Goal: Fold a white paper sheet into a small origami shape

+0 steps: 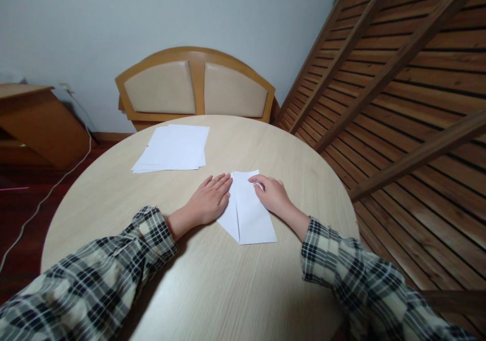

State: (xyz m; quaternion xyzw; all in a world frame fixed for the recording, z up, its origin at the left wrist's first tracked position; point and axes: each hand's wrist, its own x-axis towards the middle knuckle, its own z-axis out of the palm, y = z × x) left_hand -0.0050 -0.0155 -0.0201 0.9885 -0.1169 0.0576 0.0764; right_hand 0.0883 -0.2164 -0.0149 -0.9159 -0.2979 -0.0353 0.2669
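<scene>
One folded white paper sheet (255, 219) on the round table (307, 153), lying between your hands. Left hand (209, 199) palm down over its left part, fingers straight and close together. Right hand (275, 196) curled at the upper right edge; cannot tell whether those fingers pinch the paper. Should handle light, thin, bendy, apt to skid or crease; probably best steadied with a flat palm, held by the long right edge. Loose paper stack (176, 146) beyond, leftward.

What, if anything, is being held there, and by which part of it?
The left grip lies flat over the left side of the folded paper. The right grip touches its upper right edge; whether it pinches or just presses cannot be told.
</scene>
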